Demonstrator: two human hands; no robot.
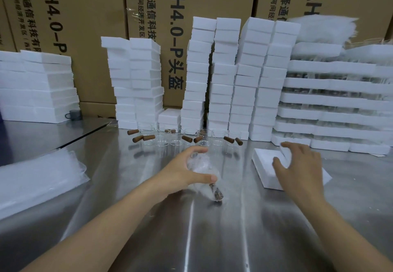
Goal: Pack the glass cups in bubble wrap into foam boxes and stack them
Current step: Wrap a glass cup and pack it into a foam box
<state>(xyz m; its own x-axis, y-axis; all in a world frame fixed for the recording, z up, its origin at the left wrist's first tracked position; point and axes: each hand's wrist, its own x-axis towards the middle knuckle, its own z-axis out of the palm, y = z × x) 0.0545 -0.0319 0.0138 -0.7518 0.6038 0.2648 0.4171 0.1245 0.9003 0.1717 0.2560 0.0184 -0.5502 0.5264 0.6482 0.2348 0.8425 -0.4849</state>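
**Packing station, head view.** The task was well advanced but unfinished. Tall stacks of closed foam boxes (pixel 221 76) stood along the far edge of the counter (pixel 212 240), in front of cardboard cartons (pixel 85 38). Whether every one of them was filled cannot be told. Still to be wrapped was a row of bare glass cups (pixel 176 141) with wooden handles, just in front of the stacks at the middle of the far edge. More glassware showed between the layered foam trays (pixel 329 99) at the far right corner. A pile of bubble wrap sheets (pixel 38 176) lay at the left edge as supply.

The step in hand appeared to be boxing one cup. The left hand (pixel 182 169) was curled round the bubble-wrapped glass cup (pixel 204 168) near the middle of the counter, thumb and fingers closed on the wrap. The cup's wooden handle (pixel 217 193) stuck out below, toward the near edge. The right hand (pixel 302 165) was arched over the single foam box (pixel 265 161) lying right of centre. Its fingers were bent and its thumb and fingertips set round a raised white part of the box, seemingly the lid. Cup and box were near each other but apart. Judging by this, insertion, closing and stacking remained for this cup.
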